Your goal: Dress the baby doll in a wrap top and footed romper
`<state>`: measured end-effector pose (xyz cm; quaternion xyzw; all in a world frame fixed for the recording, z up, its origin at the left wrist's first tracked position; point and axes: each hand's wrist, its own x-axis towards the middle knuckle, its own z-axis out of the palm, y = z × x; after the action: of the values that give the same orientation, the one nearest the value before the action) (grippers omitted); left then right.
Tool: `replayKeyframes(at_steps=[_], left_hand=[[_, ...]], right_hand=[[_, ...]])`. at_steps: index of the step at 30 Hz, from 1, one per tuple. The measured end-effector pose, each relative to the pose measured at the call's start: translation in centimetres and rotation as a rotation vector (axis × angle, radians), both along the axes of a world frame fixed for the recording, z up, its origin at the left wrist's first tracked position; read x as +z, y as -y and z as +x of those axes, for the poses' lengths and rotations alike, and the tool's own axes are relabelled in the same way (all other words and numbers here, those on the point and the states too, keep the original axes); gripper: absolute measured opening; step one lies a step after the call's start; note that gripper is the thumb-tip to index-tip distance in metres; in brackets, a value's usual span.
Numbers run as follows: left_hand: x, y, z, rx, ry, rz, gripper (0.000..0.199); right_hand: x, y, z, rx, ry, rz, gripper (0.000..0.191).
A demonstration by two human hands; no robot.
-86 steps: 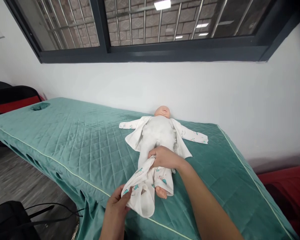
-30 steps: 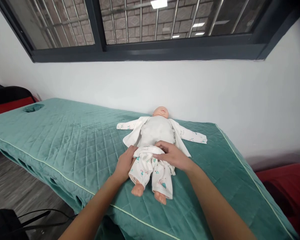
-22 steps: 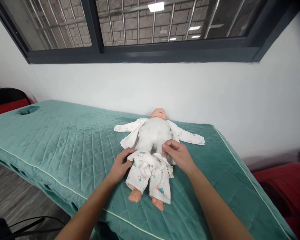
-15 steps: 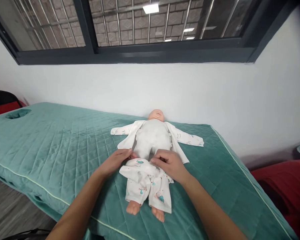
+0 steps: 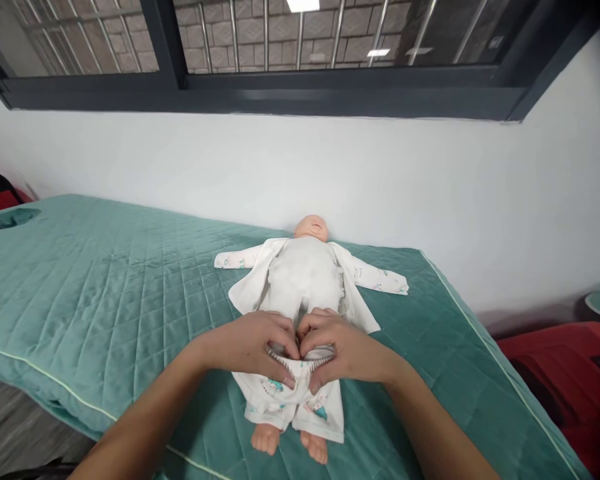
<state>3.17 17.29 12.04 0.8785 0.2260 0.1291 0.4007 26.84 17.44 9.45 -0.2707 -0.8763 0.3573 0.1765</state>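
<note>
A baby doll with a white cloth body lies on its back, feet toward me. Its arms are in the sleeves of a white printed jacket, which is spread open at the front. White printed baby pants are around the doll's lower legs, with both feet sticking out of the cuffs. My left hand pinches the gathered waistband on its left side, thumb outside and fingers inside. On the right side of the same waistband, my right hand grips likewise. The doll's knees are hidden behind my hands.
The doll lies on a bed with a green quilted cover, which has a face hole at the far left. Behind is a white wall below a barred window. A red object stands beyond the bed's right edge.
Both hands have come closer together and now grip the waistband, which is pulled up and open toward me. The bunched pants have straightened out over the legs. The view has shifted slightly.
</note>
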Motion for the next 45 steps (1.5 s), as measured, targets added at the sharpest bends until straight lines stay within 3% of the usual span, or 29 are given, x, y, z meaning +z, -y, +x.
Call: replayKeyframes(at_steps=[4,8,13,18,23,28,36,45], left_hand=[[0.2,1.2,0.4,0.083,0.054,0.015,0.022],[0.1,1.5,1.0,0.389,0.094,0.035,0.028],[-0.6,0.0,1.8,0.641,0.280,-0.056,0.029],[-1.2,-1.6,1.9,0.800,0.359,-0.114,0.028],[-1.9,-2.7,1.3,0.928,0.364,-0.083,0.028],[-3.3,-4.2,0.9,0.990,0.410,-0.060,0.030],[-6.3,-6.8,0.9,1.075,0.484,-0.098,0.032],[-7.9,-6.2,0.7,1.053,0.536,-0.219,0.029]], right_hand=[[-0.1,-0.2,0.2,0.020,-0.069,-0.065,0.025],[-0.6,-0.5,0.7,-0.032,-0.277,-0.245,0.026],[-1.5,-0.4,1.2,-0.267,-0.543,-0.612,0.030],[-1.5,-0.3,1.4,-0.315,-0.592,-0.794,0.031],[-0.9,-0.8,2.5,-0.428,-0.783,-0.774,0.027],[-0.7,-1.4,3.1,-0.536,-1.023,-0.782,0.035],[-2.3,-2.6,3.0,-0.726,-0.957,-0.619,0.042],[-3.2,-3.4,4.3,-0.649,-0.667,-0.456,0.037]])
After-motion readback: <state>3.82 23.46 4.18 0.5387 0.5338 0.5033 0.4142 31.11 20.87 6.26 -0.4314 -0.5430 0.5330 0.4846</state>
